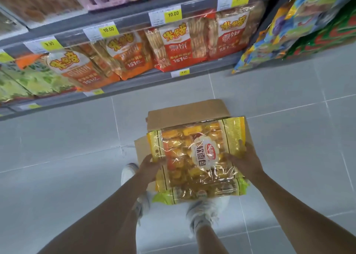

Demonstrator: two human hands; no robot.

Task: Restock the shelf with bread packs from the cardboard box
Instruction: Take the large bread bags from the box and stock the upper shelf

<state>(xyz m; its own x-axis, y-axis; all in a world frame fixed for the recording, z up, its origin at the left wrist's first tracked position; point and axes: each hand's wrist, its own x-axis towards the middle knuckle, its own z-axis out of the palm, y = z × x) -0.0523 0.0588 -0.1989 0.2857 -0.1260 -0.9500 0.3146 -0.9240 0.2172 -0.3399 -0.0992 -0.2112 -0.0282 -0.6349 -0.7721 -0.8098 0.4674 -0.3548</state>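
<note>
A large clear and yellow bread pack (196,153) with a round white label is held flat over the open cardboard box (185,113) on the floor. My left hand (149,167) grips the pack's left edge and my right hand (244,160) grips its right edge. A second bread pack (192,195) with green-yellow ends shows just beneath the held one, at the box's near side. The grey shelf (134,80) runs across the upper left, stocked with orange and red snack bags.
Price tags (173,14) line the shelf edges. Colourful bags (300,26) are stacked at the upper right by the shelf end. Grey floor tiles (57,147) surround the box. My white shoes (200,211) stand right behind the box.
</note>
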